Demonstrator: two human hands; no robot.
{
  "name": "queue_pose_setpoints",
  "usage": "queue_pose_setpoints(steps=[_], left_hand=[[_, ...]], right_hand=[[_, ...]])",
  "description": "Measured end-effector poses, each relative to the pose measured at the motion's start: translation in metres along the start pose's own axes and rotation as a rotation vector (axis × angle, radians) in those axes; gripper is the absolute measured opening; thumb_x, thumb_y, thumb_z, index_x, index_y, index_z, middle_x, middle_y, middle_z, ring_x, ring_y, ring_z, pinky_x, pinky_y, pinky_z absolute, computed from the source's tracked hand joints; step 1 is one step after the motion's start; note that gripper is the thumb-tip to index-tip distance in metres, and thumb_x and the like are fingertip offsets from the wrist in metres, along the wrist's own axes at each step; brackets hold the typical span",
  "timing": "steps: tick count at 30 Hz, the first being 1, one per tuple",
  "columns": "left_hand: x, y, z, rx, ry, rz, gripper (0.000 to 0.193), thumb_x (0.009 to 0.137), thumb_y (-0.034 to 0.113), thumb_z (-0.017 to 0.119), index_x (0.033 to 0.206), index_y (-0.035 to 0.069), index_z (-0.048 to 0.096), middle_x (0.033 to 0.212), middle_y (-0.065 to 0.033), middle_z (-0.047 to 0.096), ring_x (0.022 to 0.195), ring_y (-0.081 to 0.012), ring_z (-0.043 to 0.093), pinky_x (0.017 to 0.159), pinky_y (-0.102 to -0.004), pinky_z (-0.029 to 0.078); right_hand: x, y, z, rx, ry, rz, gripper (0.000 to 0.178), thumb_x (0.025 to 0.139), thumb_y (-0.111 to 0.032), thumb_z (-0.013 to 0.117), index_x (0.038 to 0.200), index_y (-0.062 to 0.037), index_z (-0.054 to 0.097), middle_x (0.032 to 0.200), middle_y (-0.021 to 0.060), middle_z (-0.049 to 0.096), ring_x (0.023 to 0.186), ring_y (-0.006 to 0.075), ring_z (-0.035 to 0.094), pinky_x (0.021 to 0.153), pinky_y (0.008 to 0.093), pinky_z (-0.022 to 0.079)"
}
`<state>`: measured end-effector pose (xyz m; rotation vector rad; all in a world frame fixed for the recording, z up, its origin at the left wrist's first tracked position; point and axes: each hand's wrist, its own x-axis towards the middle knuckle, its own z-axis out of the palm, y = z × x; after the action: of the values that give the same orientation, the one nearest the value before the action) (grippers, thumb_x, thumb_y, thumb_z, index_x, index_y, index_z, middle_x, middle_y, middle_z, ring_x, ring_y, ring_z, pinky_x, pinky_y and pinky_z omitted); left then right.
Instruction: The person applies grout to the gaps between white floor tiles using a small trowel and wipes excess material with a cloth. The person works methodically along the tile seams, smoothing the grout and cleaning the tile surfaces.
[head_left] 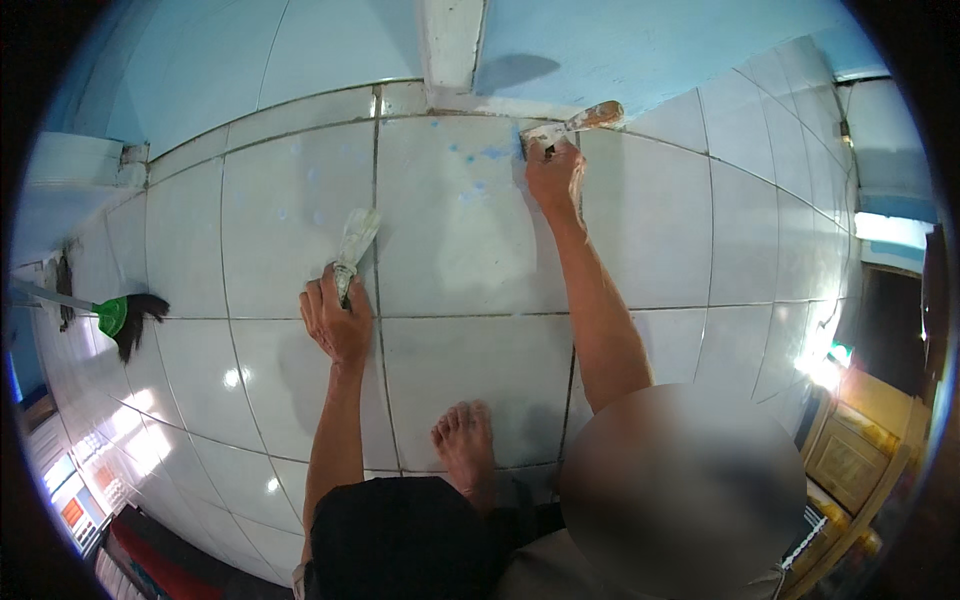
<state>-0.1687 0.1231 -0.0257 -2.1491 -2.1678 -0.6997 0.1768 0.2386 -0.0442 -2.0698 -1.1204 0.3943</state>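
Observation:
My left hand (338, 318) is closed around the handle of a putty knife (360, 235). Its broad blade, coated in whitish residue, points away from me just above the floor tiles. Farther off and to the right, my right hand (556, 175) grips a second scraper (597, 115) near its blade. That scraper's worn, paint-stained wooden handle sticks out to the right beyond my fingers, and its blade edge is at the tile close to the wall. Smears of blue paint (492, 153) dot the white tile (470, 250) left of my right hand.
A light-blue wall (610, 50) with a white post (452, 45) rises at the far side. On the left lies a green broom (115, 315) with dark bristles. My bare foot (466, 445) rests on the floor between my arms. Wooden furniture (850, 450) stands at right.

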Motion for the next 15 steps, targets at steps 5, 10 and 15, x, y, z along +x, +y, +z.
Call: queue_pose_setpoints(steps=[5,10,15], left_hand=[[0.003,0.016,0.014,-0.082,0.010,0.025,0.040,0.087,0.021,0.073,0.122,0.004,0.067,0.095,-0.0089,0.058,0.087,-0.0294,0.054,0.080,-0.0424,0.045],[0.003,0.005,0.003,-0.001,0.007,0.007,0.040,0.086,0.021,0.074,0.123,0.005,0.068,0.095,-0.0083,0.059,0.087,-0.0287,0.054,0.080,-0.0417,0.045],[0.003,0.002,0.005,-0.021,0.033,0.029,0.040,0.086,0.021,0.073,0.123,0.005,0.068,0.096,-0.0081,0.060,0.086,-0.0282,0.054,0.078,-0.0413,0.045]], right_hand=[[0.046,0.104,-0.022,0.129,0.002,0.008,0.023,0.090,-0.021,0.069,0.078,-0.0016,0.067,0.064,0.0082,0.065,0.055,0.0209,0.059,0.056,0.0408,0.048],[-0.004,0.000,-0.011,0.140,-0.058,0.075,0.028,0.088,-0.020,0.064,0.081,0.0076,0.066,0.075,0.0244,0.067,0.070,0.0308,0.066,0.070,0.0444,0.052],[0.011,0.005,-0.033,0.205,-0.058,0.209,0.028,0.085,-0.018,0.064,0.077,0.0096,0.065,0.074,0.0255,0.067,0.072,0.0298,0.068,0.071,0.0453,0.052]])
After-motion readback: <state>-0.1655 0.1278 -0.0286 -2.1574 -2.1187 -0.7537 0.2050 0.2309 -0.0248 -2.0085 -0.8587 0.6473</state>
